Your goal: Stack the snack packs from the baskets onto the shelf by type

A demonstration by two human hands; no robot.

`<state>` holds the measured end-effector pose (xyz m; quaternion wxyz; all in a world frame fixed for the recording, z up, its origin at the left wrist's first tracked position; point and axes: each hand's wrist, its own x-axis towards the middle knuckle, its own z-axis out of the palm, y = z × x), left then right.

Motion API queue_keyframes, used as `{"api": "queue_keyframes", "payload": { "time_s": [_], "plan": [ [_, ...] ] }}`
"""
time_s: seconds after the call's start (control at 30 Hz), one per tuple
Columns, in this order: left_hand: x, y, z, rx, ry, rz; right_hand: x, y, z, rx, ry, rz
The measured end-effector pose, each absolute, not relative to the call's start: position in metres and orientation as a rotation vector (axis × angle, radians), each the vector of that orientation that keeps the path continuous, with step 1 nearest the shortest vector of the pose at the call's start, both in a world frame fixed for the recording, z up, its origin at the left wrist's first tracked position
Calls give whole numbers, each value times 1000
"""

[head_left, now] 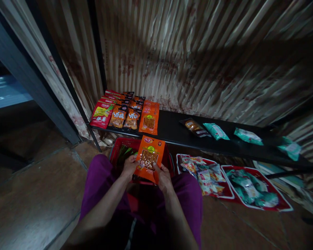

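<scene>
Between my two hands is an orange snack bag (150, 156) with a clear window showing thin brown sticks. My left hand (130, 166) grips its left edge, and my right hand (162, 176) grips its lower right edge. Below the bag, between my knees, a red basket (116, 147) holds green and dark packets, partly hidden. Just beyond, similar orange bags (149, 119) lie overlapped on the black shelf (169, 129). To their left are black-and-orange snack bags (131, 117) and red snack bags (102, 114), arranged in rows.
Farther right on the shelf lie a brown packet (194, 127) and several green packets (216, 131). Under it stand a red basket of mixed snack bags (205, 177) and another of green packets (250, 187). A thin black shelf post (97, 45) rises at the left; striped curtain (172, 52) hangs behind.
</scene>
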<state>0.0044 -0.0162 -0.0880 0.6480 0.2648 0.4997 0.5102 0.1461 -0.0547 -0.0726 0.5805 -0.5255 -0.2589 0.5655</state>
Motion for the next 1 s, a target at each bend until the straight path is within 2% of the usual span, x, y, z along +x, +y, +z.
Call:
{"api": "queue_keyframes", "payload": {
  "time_s": [1.0],
  "plan": [
    [26, 23, -67, 529, 1194, 1238, 165, -9, -70, -1262, -498, 1230]
  ]
}}
